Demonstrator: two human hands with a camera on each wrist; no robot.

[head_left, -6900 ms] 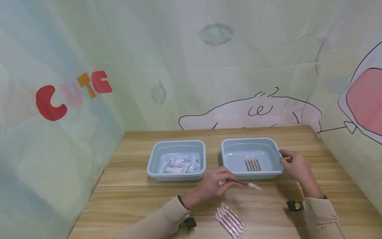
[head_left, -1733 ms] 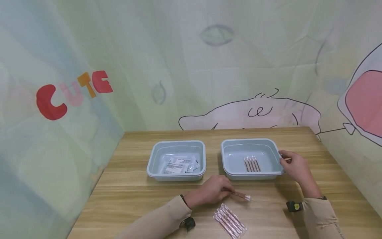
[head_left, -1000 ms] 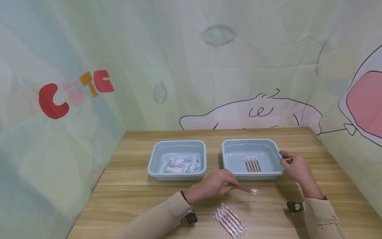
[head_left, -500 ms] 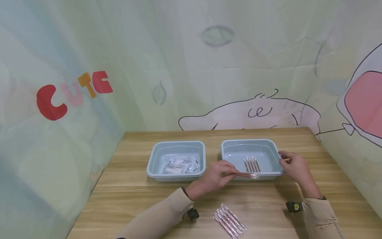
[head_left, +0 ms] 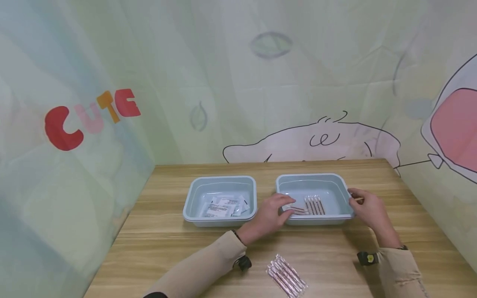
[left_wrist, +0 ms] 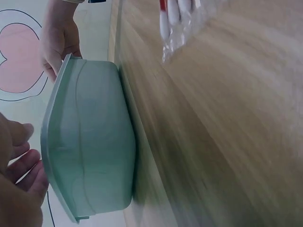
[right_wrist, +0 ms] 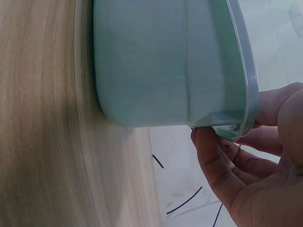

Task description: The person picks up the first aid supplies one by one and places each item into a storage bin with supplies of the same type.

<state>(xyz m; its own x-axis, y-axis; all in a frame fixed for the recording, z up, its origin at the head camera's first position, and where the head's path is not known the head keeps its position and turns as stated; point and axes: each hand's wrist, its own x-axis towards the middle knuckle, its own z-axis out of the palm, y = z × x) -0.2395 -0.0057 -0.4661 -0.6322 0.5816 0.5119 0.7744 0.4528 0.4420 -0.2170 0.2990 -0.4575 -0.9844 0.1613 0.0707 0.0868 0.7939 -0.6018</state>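
Observation:
My left hand (head_left: 269, 213) is over the near left corner of the right-hand pale blue plastic bin (head_left: 314, 177), thumb and fingers apart. Just beyond its fingertips, a clear-wrapped packet of cotton swabs (head_left: 299, 210) lies inside that bin. Beside it in the bin is another packet of cotton swabs (head_left: 315, 205), its sticks side by side. My right hand (head_left: 372, 209) pinches the bin's right rim; the right wrist view shows the thumb and fingers on the rim (right_wrist: 250, 80). More wrapped cotton swabs (head_left: 287, 275) lie on the table in front, their tips (left_wrist: 173, 14) showing in the left wrist view.
A second pale blue bin (head_left: 220, 181) stands to the left, holding several flat printed sachets (head_left: 225, 206). Both bins stand on a wood-grain table (head_left: 179, 244). Printed curtains (head_left: 208, 82) hang close behind and at both sides.
My left hand has lifted the cotton swab packet from the table area, carried it over the bin's front rim and let it go inside. My right hand stays on the rim.

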